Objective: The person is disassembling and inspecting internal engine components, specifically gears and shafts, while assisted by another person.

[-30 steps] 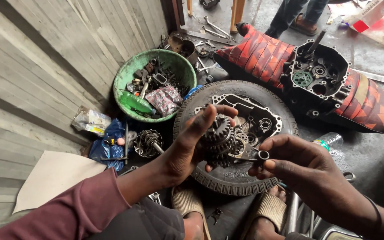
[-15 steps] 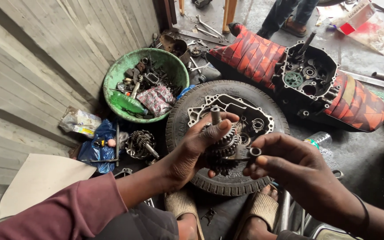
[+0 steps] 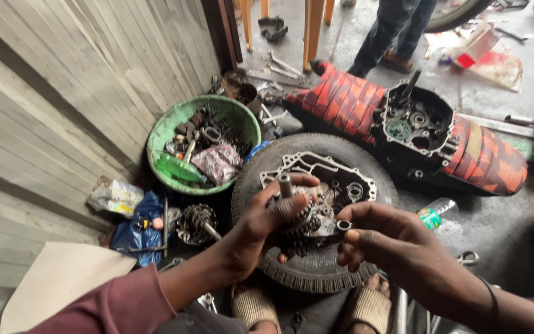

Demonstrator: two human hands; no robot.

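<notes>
Your left hand point(image 3: 261, 226) grips a greasy stacked gear cluster point(image 3: 304, 219) above the tyre point(image 3: 316, 272); right hand point(image 3: 381, 238) pinches its shaft end (oily). Concrete floor point(image 3: 495, 229), green basin point(image 3: 174, 124) far left.

Since the earlier frames, the left hand point(image 3: 261, 226) has tilted the gear cluster point(image 3: 304, 219) so its shaft end points upward, while the right hand point(image 3: 381, 238) has closed against it.

1. Gear cluster point(image 3: 307, 219): dark, greasy stacked toothed wheels on a steel shaft, shaft end tilted up toward 11 o'clock, held above the tyre point(image 3: 316, 272).
2. Small ring point(image 3: 343, 225): metal, round, just at 3 o'clock of the gear cluster, hole facing up.
</notes>
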